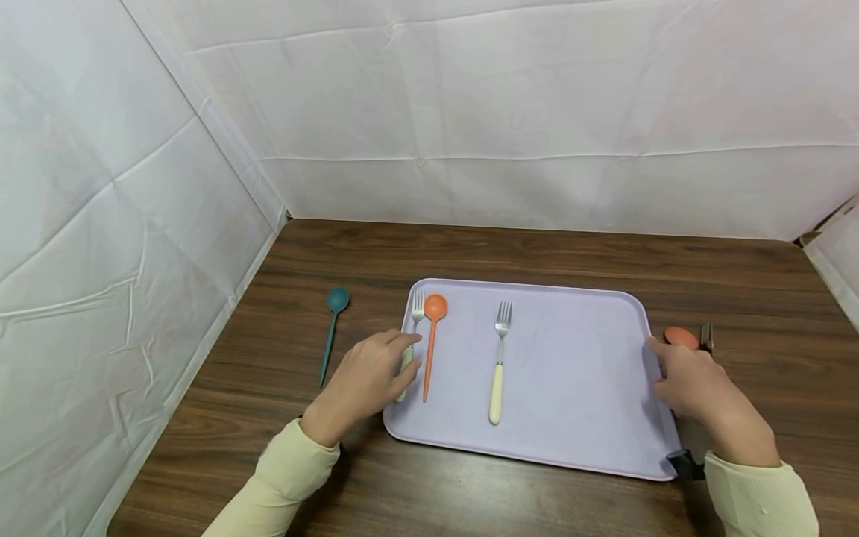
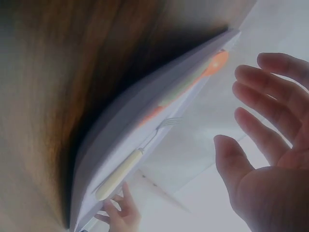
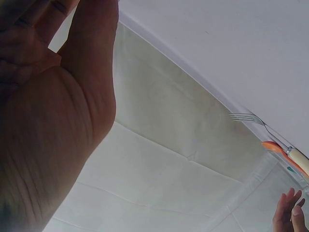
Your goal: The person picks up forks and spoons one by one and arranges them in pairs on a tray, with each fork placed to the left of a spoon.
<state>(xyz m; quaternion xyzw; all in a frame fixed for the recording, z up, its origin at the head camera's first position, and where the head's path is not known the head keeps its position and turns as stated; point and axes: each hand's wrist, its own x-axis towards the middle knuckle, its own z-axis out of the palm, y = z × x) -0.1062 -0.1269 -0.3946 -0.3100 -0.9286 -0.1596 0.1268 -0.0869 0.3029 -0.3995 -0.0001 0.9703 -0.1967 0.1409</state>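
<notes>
In the head view, the tray (image 1: pixel 570 388) lay on the table (image 1: pixel 537 257), bearing a left fork (image 1: pixel 418 304), an orange spoon (image 1: pixel 435 307) and a middle fork (image 1: pixel 498 377). The left hand (image 1: pixel 369 377) was over the tray's left edge, partly covering the left fork; the right hand (image 1: pixel 698 380) was at its right edge, near a second orange spoon (image 1: pixel 681 337) and a dark fork (image 1: pixel 706 337). A teal spoon (image 1: pixel 329 339) lay left of the tray.

In the left wrist view, the left hand's fingers were spread, holding nothing.

In the right wrist view, the right hand's thumb reached the tray's rim; whether it pinched, I could not tell.
</notes>
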